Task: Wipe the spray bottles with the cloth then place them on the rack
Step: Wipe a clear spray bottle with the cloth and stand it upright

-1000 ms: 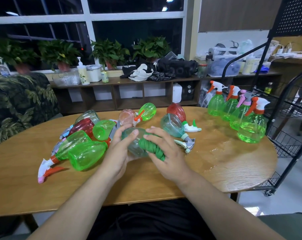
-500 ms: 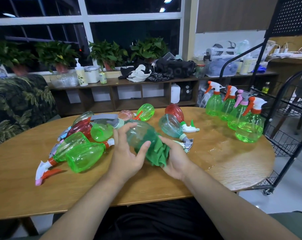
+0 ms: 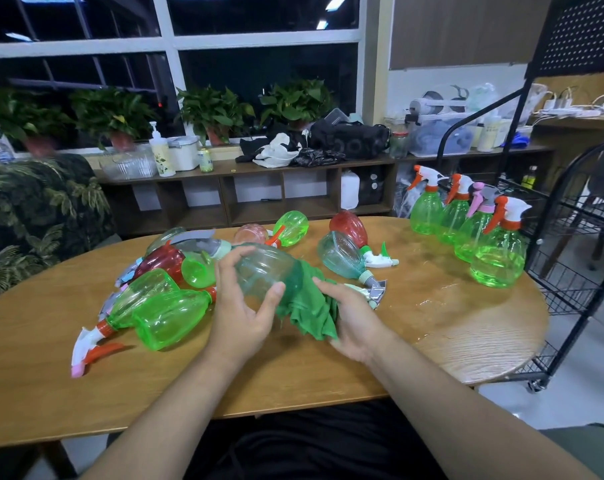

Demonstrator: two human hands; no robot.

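Note:
My left hand [image 3: 240,306] grips a clear teal spray bottle [image 3: 262,268] lying on its side above the table, its grey trigger head pointing left. My right hand [image 3: 352,318] holds a green cloth [image 3: 309,308] bunched against the bottle's base. Several green and red bottles [image 3: 165,313] lie in a pile to the left. Two more bottles, teal [image 3: 344,256] and red [image 3: 349,226], lie just beyond my right hand. Several green bottles [image 3: 494,254] stand upright at the table's right end, beside the black wire rack [image 3: 577,271].
The wooden table [image 3: 467,327] has a wet patch right of my hands. A low shelf [image 3: 224,199] with plants and clutter runs along the window behind. A leaf-patterned armchair [image 3: 34,216] stands at the far left.
The bottle has been turned so its trigger head points left and lifted a little. The cloth has moved from the bottle's side to its base, hanging looser in my right hand.

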